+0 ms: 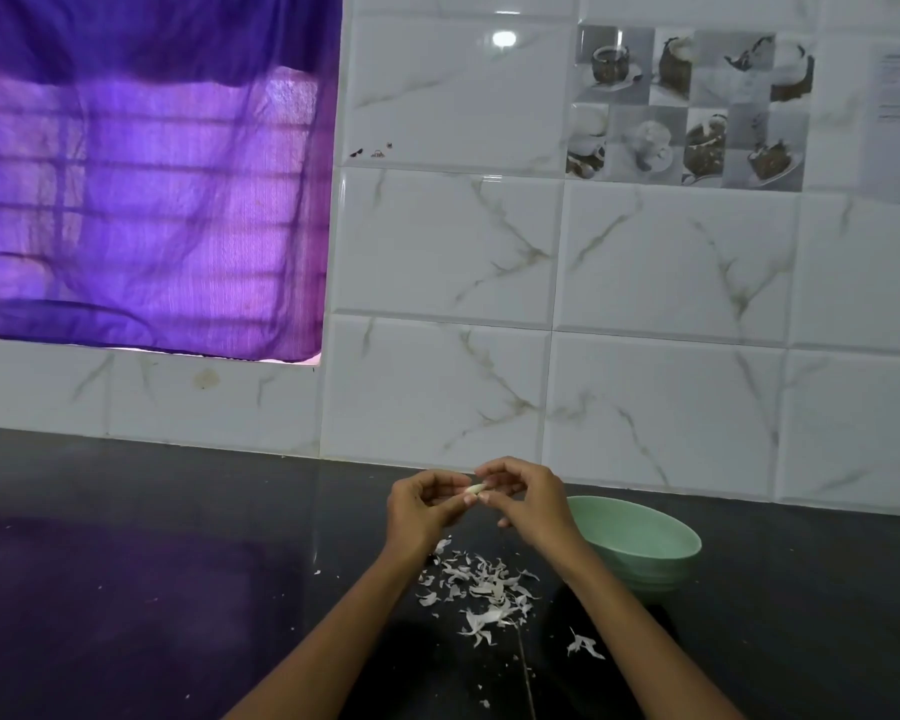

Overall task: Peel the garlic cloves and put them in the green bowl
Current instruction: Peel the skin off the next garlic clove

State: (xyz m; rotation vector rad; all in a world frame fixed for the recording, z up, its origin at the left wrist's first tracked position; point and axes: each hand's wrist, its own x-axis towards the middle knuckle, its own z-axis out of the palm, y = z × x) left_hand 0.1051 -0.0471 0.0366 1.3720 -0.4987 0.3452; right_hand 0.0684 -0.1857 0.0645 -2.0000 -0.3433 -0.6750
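Your left hand [423,504] and right hand [528,504] meet above the counter, both pinching one garlic clove [475,489] between thumb and fingertips; the left grips one end, the right works at the other. The clove looks pale and mostly bare, though whether any skin remains is too small to tell.

Risks, as I judge them: a bare clove is slick and small, and a pinch at its ends could let it squirt out and drop among the peelings or roll off. A fingernail pressed hard could gouge the flesh. Loose skin clinging to your fingers could go into the bowl with the clove.

Directly beneath your hands lies a scatter of garlic skins [481,589] on the dark counter [178,589]. Just beyond your right wrist, to its right, stands the green bowl [645,543]; its contents are hidden from this angle.

Behind your hands rises a white marble-pattern tiled wall [645,304] with a decorative tile [689,109]. Far left of your left hand hangs a purple curtain [152,174] over a window.
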